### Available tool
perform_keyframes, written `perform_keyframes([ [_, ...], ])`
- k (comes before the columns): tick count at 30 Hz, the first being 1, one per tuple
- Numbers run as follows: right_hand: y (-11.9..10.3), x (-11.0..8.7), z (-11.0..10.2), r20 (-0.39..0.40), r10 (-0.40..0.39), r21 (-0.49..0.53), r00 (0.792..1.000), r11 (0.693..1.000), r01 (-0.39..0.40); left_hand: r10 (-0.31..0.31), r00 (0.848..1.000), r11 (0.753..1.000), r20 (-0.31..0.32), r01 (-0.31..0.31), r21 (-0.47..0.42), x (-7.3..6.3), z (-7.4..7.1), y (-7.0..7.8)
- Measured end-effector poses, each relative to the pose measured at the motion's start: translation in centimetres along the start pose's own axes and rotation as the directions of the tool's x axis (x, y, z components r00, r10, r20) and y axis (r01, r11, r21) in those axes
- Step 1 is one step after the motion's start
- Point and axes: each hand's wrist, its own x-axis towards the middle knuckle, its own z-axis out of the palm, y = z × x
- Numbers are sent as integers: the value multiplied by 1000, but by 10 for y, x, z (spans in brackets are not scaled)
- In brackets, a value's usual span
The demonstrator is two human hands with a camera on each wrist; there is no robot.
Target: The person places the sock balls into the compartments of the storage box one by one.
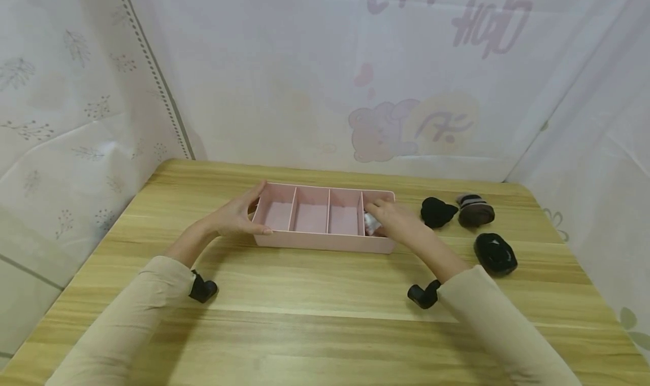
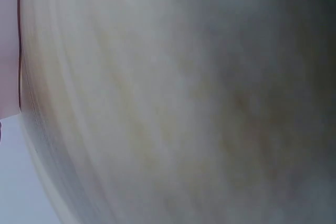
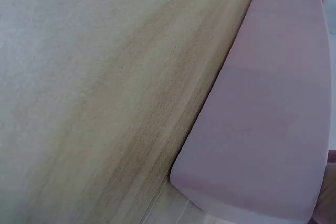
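Observation:
A long pink organizer box (image 1: 315,241) with a row of compartments stands on the wooden table. My left hand (image 1: 236,212) grips its left end, thumb over the front rim and fingers at the back corner. My right hand (image 1: 398,219) reaches into the rightmost compartment and holds a white cloth bundle (image 1: 371,224), like a rolled sock; the fingertips are partly hidden. The other compartments show bare bottoms. In the right wrist view the box's front wall (image 3: 252,114) fills the right side; the left wrist view shows mostly blurred tabletop.
Right of the box lie a black cloth bundle (image 1: 437,212), a striped brown-grey bundle (image 1: 475,210) and a shiny black bundle (image 1: 495,254). Patterned white curtains (image 1: 284,81) hang behind and beside the table (image 1: 304,329).

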Motion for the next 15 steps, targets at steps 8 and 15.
perform_keyframes([
  [8,4,-12,1,-86,53,195,995,980,-36,17,1000,1000,6,-16,-25,1,0,-2],
  [15,13,-38,0,-260,88,288,961,958,-10,15,1000,1000,2,-15,-8,1,1,-3],
])
